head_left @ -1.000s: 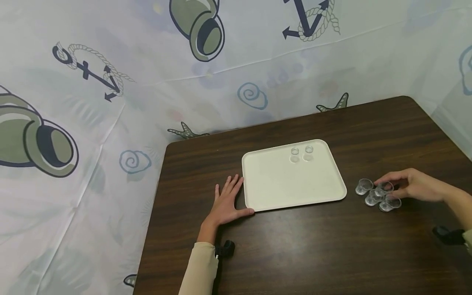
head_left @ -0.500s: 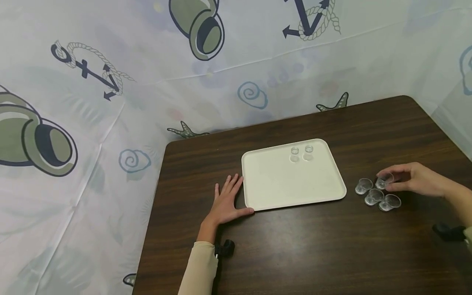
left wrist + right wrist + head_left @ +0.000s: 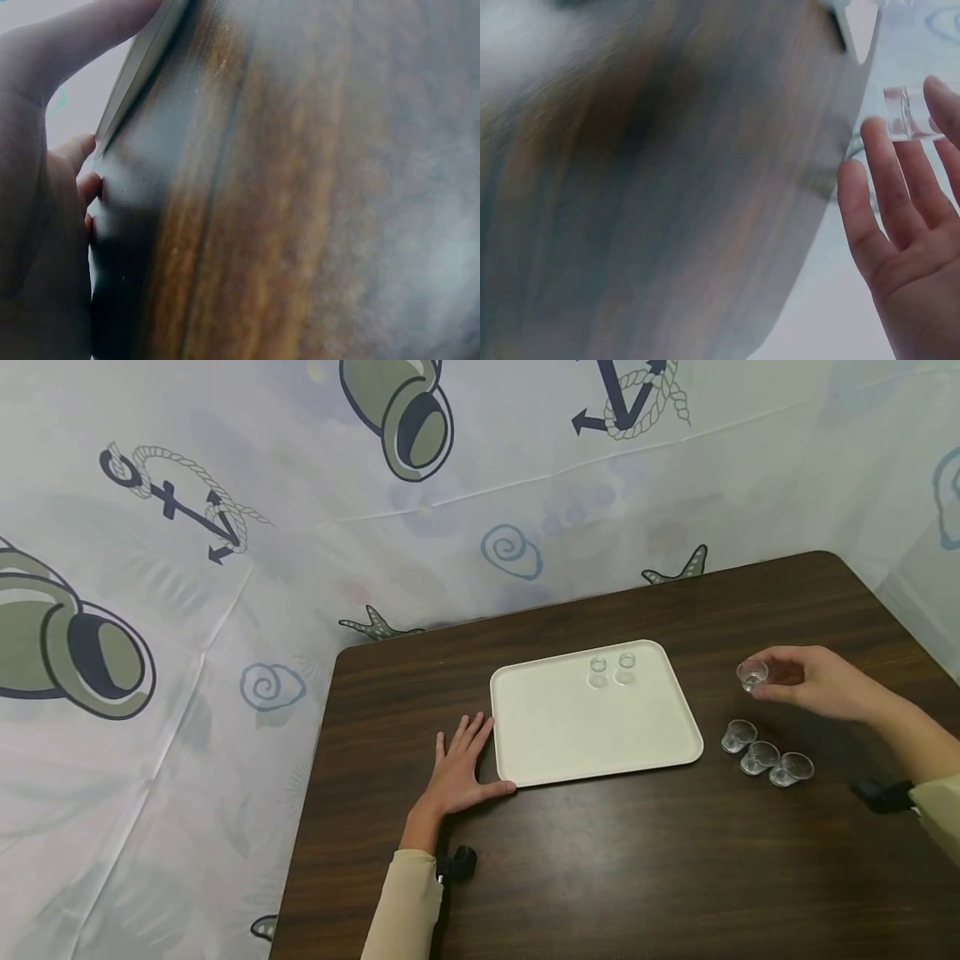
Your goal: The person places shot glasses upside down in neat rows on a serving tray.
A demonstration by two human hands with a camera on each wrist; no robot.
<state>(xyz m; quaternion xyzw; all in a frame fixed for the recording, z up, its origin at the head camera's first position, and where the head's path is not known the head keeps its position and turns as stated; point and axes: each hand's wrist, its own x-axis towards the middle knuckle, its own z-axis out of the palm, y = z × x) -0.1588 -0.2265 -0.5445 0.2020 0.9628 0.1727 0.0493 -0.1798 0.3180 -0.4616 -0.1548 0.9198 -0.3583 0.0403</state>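
My right hand (image 3: 821, 681) pinches a small clear shot glass (image 3: 752, 675) between thumb and fingers, to the right of the tray and up from the other glasses. In the right wrist view the same shot glass (image 3: 909, 112) lies between the thumb and fingertips. Three more shot glasses (image 3: 761, 757) stand close together on the table. A cream tray (image 3: 592, 739) carries two small clear glasses (image 3: 627, 662) near its far edge. My left hand (image 3: 456, 781) rests with spread fingers against the tray's left side, its thumb at the near left corner.
The dark wood-grain table (image 3: 600, 877) extends around the tray on all sides. A patterned cloth (image 3: 427, 552) with anchors, shells and starfish hangs behind the far edge and to the left.
My right hand has taken one shot glass from the group, lifting it away from the others, up and left in the head view. The left hand and tray stay put.
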